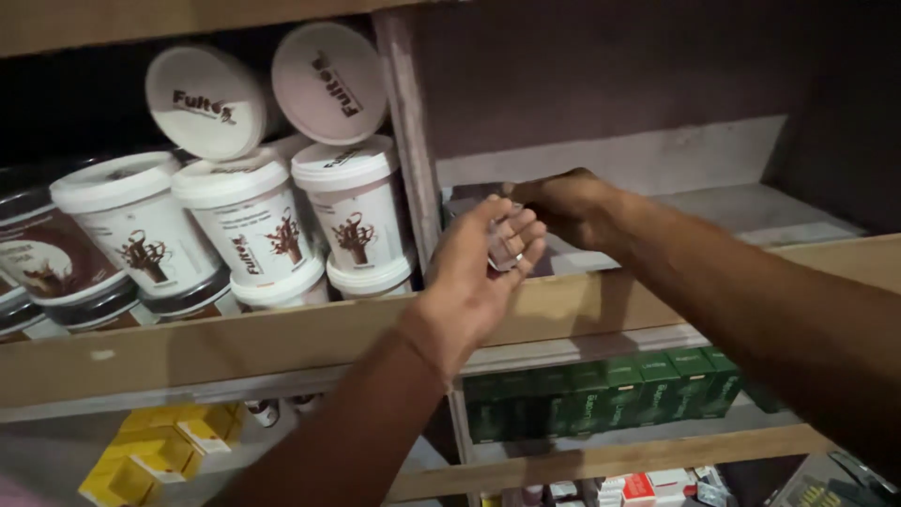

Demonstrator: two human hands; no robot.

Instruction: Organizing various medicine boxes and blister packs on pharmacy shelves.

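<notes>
Both hands raised at shelf edge, left [479, 268] and right [568, 202] together gripping small clear packet [505, 242].

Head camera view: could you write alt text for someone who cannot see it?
Two bare hands meet at a wooden shelf: the left hand holds a small clear object, the right hand touching it. White tubs fill the left compartment; green boxes sit below.

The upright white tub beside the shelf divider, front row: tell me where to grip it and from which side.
Grip the upright white tub around its smooth body, below the wider lid, coming from the open front of the shelf. The divider post blocks its right, another tub crowds its left, and two tubs lie on top, so lifting by the lid would likely disturb them.
</notes>
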